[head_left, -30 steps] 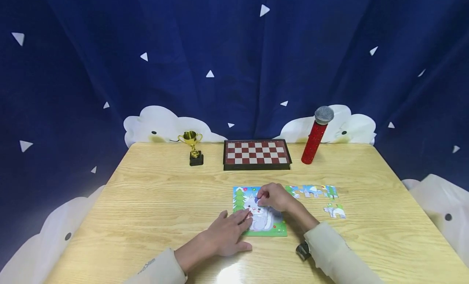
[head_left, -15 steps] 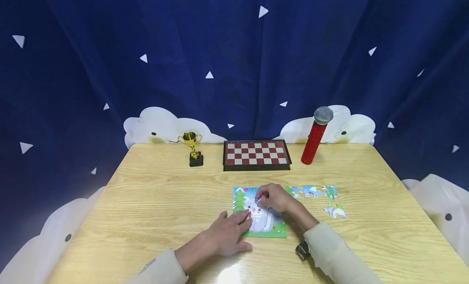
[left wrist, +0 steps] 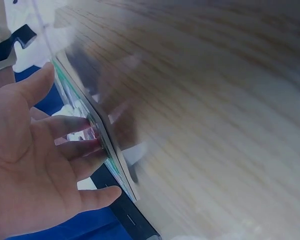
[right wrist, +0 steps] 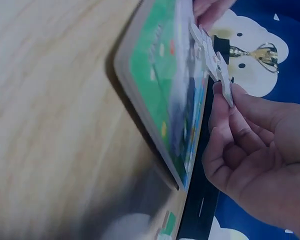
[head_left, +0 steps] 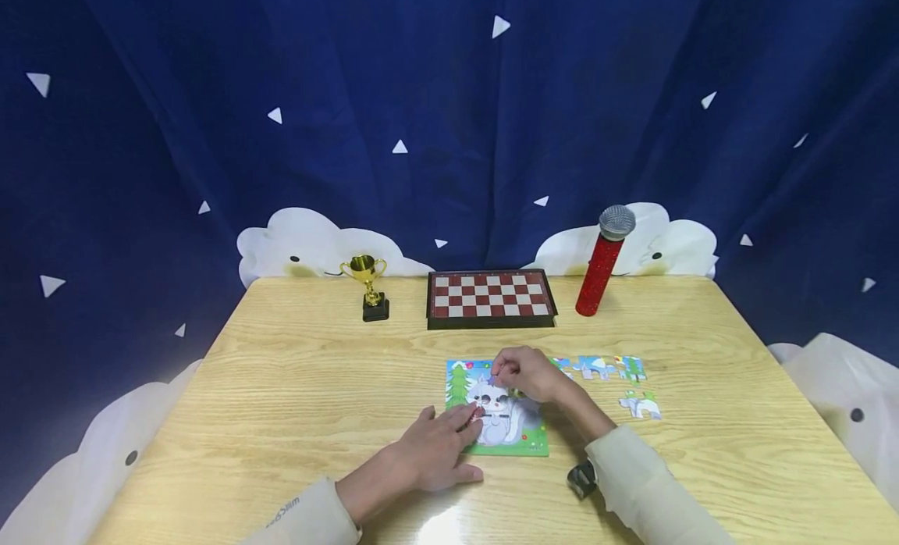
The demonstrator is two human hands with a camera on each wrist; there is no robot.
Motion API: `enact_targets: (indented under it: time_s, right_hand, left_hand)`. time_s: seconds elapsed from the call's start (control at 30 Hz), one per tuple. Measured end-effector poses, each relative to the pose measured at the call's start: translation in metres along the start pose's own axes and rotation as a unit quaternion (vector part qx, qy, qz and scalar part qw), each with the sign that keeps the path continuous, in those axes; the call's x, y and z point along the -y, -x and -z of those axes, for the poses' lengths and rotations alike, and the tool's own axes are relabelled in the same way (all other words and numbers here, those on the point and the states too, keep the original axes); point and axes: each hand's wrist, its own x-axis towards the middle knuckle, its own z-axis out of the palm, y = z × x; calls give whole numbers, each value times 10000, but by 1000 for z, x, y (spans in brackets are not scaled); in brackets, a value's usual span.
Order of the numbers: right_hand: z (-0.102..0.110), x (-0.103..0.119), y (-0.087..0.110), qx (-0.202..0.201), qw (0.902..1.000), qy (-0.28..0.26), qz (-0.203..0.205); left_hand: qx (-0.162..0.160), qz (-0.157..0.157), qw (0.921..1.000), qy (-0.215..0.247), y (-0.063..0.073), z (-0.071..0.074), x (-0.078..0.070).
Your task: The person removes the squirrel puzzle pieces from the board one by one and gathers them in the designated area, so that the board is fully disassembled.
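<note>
A jigsaw puzzle (head_left: 530, 443) with a white squirrel, a green tree and a green border lies on the table in the head view. My right hand (head_left: 530, 373) is over its upper part. Between thumb and forefinger it pinches a puzzle piece (right wrist: 225, 80); in the right wrist view this piece and those joined to it stand tilted up from the board. My left hand (head_left: 438, 447) lies at the puzzle's lower left with its fingers extended, fingertips (left wrist: 92, 145) on the picture. The right hand hides the puzzle's upper right part.
To the right of the puzzle lie several loose puzzle pieces (head_left: 597, 365), with one piece (head_left: 641, 405) set nearer. Behind stand a gold trophy (head_left: 367, 276), a chessboard box (head_left: 492, 299) and a red microphone (head_left: 604, 260) along the table's back.
My right hand has risen slightly, and the pieces around the squirrel's face have tilted up, with dark gaps showing beside and below them. The left hand stays in place.
</note>
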Motion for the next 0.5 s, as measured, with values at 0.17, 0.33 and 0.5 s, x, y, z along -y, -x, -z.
enact_targets:
  time_s: [0.17,0.33,0.5]
  right_hand:
    - [7,-4,3,-77,9999,-66,50]
    - [19,-10,9,-126,9999,-96,51]
    - [37,-22,17,-215,9997,-103,26]
  left_hand:
    - [-18,-12,10000,4,1,-1,0]
    - [-27,-24,10000,25,1,-1,0]
    - [16,-34,9999,115,1,0,-1]
